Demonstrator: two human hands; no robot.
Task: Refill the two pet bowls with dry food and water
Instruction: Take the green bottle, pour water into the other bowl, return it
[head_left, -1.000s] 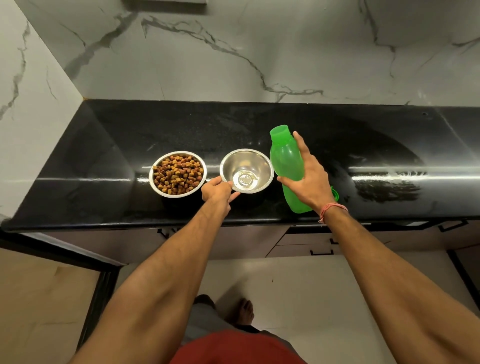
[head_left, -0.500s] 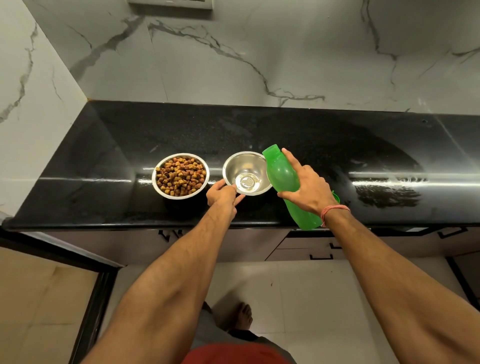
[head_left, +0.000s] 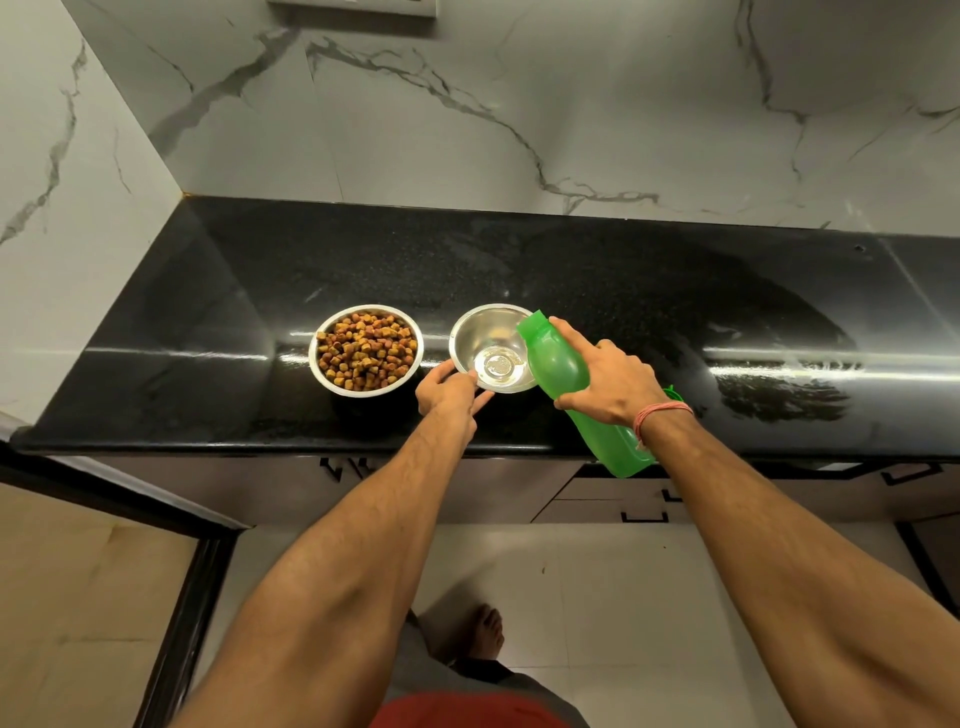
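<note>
On the glossy black speckled counter (head_left: 675, 291) before you: round steel kibble bowl (head_left: 365, 349) at 9 o'clock of the steel water bowl (head_left: 492, 347), whose near rim your left hand (head_left: 448, 393) pinches, while your right hand (head_left: 609, 381) wraps the tilted translucent green bottle (head_left: 558, 364), mouth over that bowl.

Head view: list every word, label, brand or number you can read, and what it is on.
None readable.
green bottle, held by the right hand: no print visible.
empty steel bowl, its rim pinched by the left hand: embossed marks on its base, too small to read.
kibble bowl: no text.
</note>
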